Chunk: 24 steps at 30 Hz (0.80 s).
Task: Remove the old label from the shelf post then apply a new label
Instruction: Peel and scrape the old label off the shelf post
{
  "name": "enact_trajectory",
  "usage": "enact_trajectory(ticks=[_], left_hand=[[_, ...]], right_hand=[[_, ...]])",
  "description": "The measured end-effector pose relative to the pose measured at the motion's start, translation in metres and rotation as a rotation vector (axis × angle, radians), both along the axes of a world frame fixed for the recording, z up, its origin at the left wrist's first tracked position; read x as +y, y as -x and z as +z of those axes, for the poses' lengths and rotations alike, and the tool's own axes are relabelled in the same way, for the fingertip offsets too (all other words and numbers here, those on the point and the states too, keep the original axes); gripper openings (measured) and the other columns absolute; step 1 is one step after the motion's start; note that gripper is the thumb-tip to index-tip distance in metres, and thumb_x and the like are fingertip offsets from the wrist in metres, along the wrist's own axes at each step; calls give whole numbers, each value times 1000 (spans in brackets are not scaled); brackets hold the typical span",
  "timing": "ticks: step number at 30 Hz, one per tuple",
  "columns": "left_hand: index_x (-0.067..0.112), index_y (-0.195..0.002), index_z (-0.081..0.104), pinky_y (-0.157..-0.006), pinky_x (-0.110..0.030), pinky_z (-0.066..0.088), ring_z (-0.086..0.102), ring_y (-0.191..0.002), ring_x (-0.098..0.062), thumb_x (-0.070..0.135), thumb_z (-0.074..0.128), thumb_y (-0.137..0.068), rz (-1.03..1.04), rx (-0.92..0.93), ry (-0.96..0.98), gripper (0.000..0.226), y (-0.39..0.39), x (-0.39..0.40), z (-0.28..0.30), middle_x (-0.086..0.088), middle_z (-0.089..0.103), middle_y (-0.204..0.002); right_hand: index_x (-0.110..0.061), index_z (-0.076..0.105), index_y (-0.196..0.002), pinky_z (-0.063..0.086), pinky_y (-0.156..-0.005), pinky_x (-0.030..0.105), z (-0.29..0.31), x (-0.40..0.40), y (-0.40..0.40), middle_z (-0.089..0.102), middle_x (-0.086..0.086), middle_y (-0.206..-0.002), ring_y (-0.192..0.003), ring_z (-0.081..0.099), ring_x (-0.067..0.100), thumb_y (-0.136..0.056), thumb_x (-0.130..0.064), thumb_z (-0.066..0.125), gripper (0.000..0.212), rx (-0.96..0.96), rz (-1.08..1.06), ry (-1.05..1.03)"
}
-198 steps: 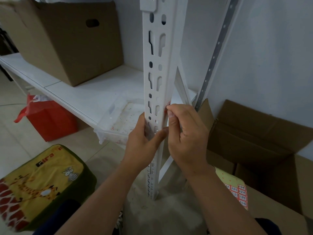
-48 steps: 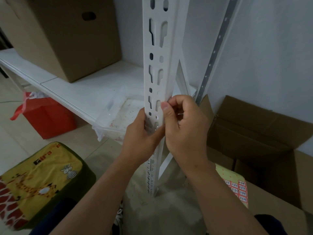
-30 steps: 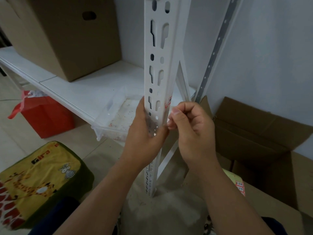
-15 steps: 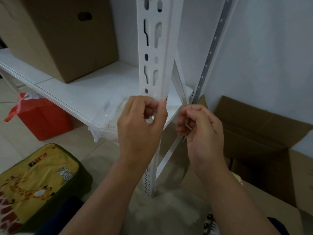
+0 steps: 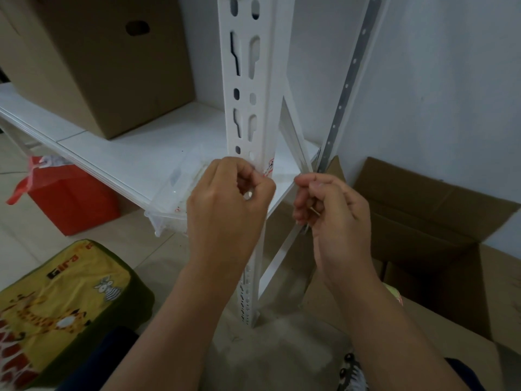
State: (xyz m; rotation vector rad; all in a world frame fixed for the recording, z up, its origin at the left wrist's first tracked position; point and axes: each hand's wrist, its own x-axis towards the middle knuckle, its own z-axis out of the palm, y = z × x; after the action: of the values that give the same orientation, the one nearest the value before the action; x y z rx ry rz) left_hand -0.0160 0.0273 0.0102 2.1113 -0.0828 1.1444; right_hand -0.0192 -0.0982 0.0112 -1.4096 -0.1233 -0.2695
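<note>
The white slotted shelf post (image 5: pixel 248 80) stands upright in the middle. A small old label (image 5: pixel 268 171) with red print clings to its right edge at shelf height. My left hand (image 5: pixel 225 207) is on the front of the post, with its curled fingers and thumb pinching at the label's lower end. My right hand (image 5: pixel 332 213) hangs off the post to the right, its fingers curled. It pinches a thin pale scrap (image 5: pixel 314 211); I cannot make out what the scrap is.
A cardboard box (image 5: pixel 98 66) sits on the white shelf board (image 5: pixel 127 153), with a clear plastic tray (image 5: pixel 172 198) at the board's edge. On the floor are a red bag (image 5: pixel 67 201) and a yellow giraffe cushion (image 5: pixel 56 300). An open carton (image 5: pixel 423 221) stands at the right.
My right hand left the label and drew away to the right with a pinched scrap. My left hand slid up the post and curled its fingers at the label.
</note>
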Motion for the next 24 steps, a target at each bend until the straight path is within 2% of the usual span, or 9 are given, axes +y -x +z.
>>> enact_trajectory(ticks=[5,9,16,21,24], left_hand=[[7,-86,63,-67,-15,52,60,-70,-10,28,54,-85,-118,26,116,23,3,6,-4,-4,66,-82],[12,-89,57,-64,-26,51,59,-68,-18,23,61,-85,-147,-7,134,12,6,0,-4,-2,61,-77],[6,-81,64,-58,-29,52,59,-62,-15,17,63,-86,-60,-22,51,12,2,-5,-2,-2,63,-72],[8,-76,65,-57,-19,50,57,-58,-10,16,61,-82,-55,-11,35,11,3,-7,2,2,62,-67],[10,-74,64,-57,-21,49,55,-56,-9,15,61,-80,-57,3,64,8,2,-7,2,3,60,-66]], right_hand=[[-24,72,-76,47,-58,26,-1,0,-1,62,1,-66,-63,57,16,-82,-18,47,27,7,-3,10],[-21,72,-78,47,-58,26,-1,4,-1,62,2,-66,-64,57,15,-83,-17,46,26,-1,-7,20],[-18,71,-81,47,-55,22,-3,4,-1,62,2,-67,-62,57,14,-89,-12,46,28,-2,-17,43],[-17,71,-81,47,-55,24,-3,4,0,62,2,-65,-61,56,15,-83,-16,46,25,-4,-11,31],[-16,71,-81,47,-56,25,-3,4,0,61,1,-64,-60,56,14,-82,-16,47,24,-5,-14,26]])
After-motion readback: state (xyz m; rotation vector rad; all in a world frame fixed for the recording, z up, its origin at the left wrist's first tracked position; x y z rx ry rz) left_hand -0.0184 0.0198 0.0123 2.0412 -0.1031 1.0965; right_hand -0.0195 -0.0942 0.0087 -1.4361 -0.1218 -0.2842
